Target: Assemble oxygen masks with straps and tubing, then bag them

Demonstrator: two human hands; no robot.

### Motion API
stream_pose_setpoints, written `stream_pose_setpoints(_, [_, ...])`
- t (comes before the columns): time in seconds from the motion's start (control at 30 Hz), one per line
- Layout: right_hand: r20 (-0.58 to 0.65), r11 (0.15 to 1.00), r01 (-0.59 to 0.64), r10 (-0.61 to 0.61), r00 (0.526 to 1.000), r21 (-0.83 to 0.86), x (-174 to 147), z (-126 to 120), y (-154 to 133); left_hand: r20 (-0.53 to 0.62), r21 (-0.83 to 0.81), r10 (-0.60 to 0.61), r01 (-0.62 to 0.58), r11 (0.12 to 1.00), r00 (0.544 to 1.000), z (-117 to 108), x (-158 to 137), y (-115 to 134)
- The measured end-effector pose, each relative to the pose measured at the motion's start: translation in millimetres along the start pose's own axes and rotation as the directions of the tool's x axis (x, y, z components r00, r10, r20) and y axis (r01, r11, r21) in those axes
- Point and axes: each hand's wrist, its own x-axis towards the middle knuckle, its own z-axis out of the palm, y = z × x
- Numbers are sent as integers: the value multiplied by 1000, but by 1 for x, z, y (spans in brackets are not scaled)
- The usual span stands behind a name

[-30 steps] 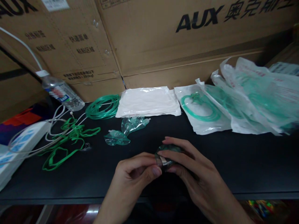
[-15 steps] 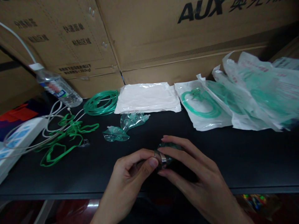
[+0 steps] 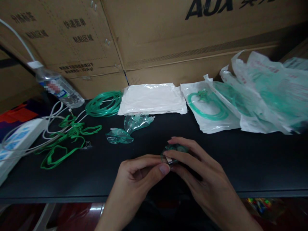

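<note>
Between my hands, above the table's near part, is a clear green oxygen mask (image 3: 178, 148) with a shiny metal nose strip (image 3: 169, 159). My left hand (image 3: 141, 175) pinches the mask's left end by the strip, thumb on the near side and fingers behind. My right hand (image 3: 201, 171) curls round the mask from the right, its fingers hiding much of it. Farther back lie two more green masks, one (image 3: 119, 135) to the left and another (image 3: 138, 123) touching it, close to a stack of white packets (image 3: 152, 98).
Coiled green tubing (image 3: 104, 108) sits left of the packets. Green elastic straps (image 3: 56, 157) tangle with white cables near a power strip (image 3: 20, 138). A plastic bottle (image 3: 61, 88) leans at the back left. Bagged tubing sets (image 3: 209, 109) line the right. A cardboard box (image 3: 154, 38) stands behind.
My left thumb has shifted slightly right along the metal strip, and less of the strip shows. My right fingers still hold the mask. The camera view has moved a little.
</note>
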Motion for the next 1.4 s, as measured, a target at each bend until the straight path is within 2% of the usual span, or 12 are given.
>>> stream_pose_setpoints(0.13, [-1,999,0,0,1000,-48,1,3,0,-126,-10,-70,69,998,990,6,6,-3])
stream_pose_setpoints(0.3, [-20,999,-6,5,1000,-54,0,1,-2,-177,-29,-73,69,997,981,9,8,-5])
stream_pose_setpoints(0.4, [-102,987,-150,156,982,64,3,-2,-3,-218,-24,-45,41,999,975,7,6,-6])
stream_pose_setpoints(0.53, [-150,852,-368,446,883,372,12,-3,-4,-263,-42,-24,14,999,964,7,4,-7])
stream_pose_setpoints(0.63, [-140,772,-423,541,829,474,18,-2,-8,-336,-80,-13,-15,997,942,9,3,-8])
stream_pose_setpoints(0.7, [-131,748,-438,565,815,498,20,-2,-9,-371,-99,-12,-27,995,928,9,3,-9])
stream_pose_setpoints(0.8, [-98,737,-425,548,831,525,21,-5,-10,-335,-108,-18,-19,994,942,7,2,-10])
stream_pose_setpoints(0.9, [-63,747,-401,507,860,530,20,-10,-9,-201,-80,-41,26,996,979,5,2,-7])
stream_pose_setpoints(1.0, [-33,743,-403,494,869,534,18,-15,-8,-102,-71,-68,61,996,992,7,2,0])
stream_pose_setpoints(1.13, [-15,761,-422,492,870,493,14,-15,1,-198,-166,-77,44,985,977,13,-1,7])
stream_pose_setpoints(1.27, [-72,795,-400,481,874,456,5,-10,24,-281,-266,-84,7,964,956,14,-3,3])
stream_pose_setpoints(1.4, [-89,787,-424,511,855,447,-5,-4,49,-145,-230,-11,-23,973,989,10,-1,-1])
